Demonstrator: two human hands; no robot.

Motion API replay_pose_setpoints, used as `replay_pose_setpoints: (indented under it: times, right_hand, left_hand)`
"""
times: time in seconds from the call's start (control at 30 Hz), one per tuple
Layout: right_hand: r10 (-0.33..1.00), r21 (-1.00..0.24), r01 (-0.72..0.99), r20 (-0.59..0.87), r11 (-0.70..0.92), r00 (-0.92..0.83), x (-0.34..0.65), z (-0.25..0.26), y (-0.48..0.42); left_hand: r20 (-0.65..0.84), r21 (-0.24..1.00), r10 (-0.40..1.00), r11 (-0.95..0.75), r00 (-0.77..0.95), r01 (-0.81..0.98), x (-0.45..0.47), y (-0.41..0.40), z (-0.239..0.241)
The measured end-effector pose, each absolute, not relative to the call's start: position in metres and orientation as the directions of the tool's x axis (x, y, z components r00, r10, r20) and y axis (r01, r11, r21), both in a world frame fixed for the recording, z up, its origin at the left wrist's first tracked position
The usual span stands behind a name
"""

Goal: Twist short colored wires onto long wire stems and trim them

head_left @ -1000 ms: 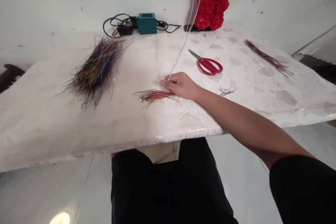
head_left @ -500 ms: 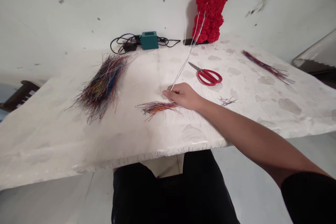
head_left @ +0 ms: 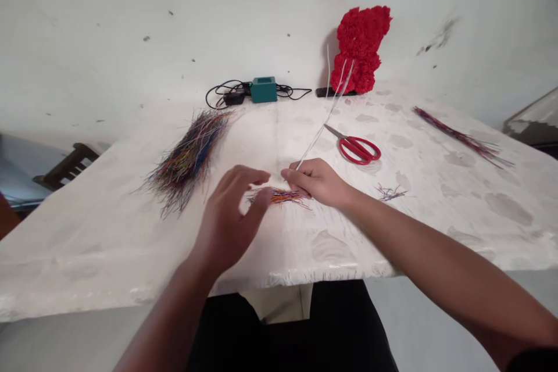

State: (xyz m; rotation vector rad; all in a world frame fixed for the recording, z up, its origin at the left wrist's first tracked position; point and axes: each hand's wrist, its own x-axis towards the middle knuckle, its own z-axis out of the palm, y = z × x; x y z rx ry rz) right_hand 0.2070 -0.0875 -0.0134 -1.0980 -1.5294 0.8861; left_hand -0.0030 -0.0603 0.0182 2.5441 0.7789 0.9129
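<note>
My right hand [head_left: 320, 182] pinches a few thin white wires [head_left: 314, 138], which reach up and away toward the back of the table. Left of it, my left hand [head_left: 233, 215] hovers with thumb and fingers apart and nothing between them. A small pile of short coloured wire pieces [head_left: 285, 196] lies on the table between and beneath both hands, partly hidden by them. Red-handled scissors [head_left: 358, 149] rest just beyond my right hand, blades pointing left. A thick bundle of multicoloured wires [head_left: 192, 157] lies beyond my left hand.
A red flower-covered figure [head_left: 361, 49] stands against the wall, near a green box [head_left: 264, 90] with black cables. A thin wire bundle [head_left: 460, 135] lies at the right, and loose scraps [head_left: 391, 192] near my right forearm. A patterned cloth covers the table [head_left: 108, 244].
My left hand has come into view from the lower left and reached the short wire pieces. My right hand still holds the white wires. The view has tilted up a little.
</note>
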Motion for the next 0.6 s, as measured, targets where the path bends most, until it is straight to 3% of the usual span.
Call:
replay_pose_setpoints:
  times: [0.13,0.4,0.6]
  right_hand:
    - [0.973,-0.960,0.156,0.232,0.232,-0.018,0.206,-0.015,-0.086]
    - [0.979,-0.962,0.182,0.206,0.203,-0.003,0.202,-0.017,-0.089]
    - [0.977,-0.959,0.189,0.213,0.209,-0.001,0.201,-0.020,-0.088]
  left_hand:
    - [0.362,0.447,0.547,-0.813,0.755,0.374,0.021,-0.037,0.009]
    - [0.479,0.645,0.573,-0.744,0.665,0.176,0.035,-0.032,-0.015]
    - [0.540,0.611,0.550,-0.777,0.637,0.153,0.034,-0.031,-0.019]
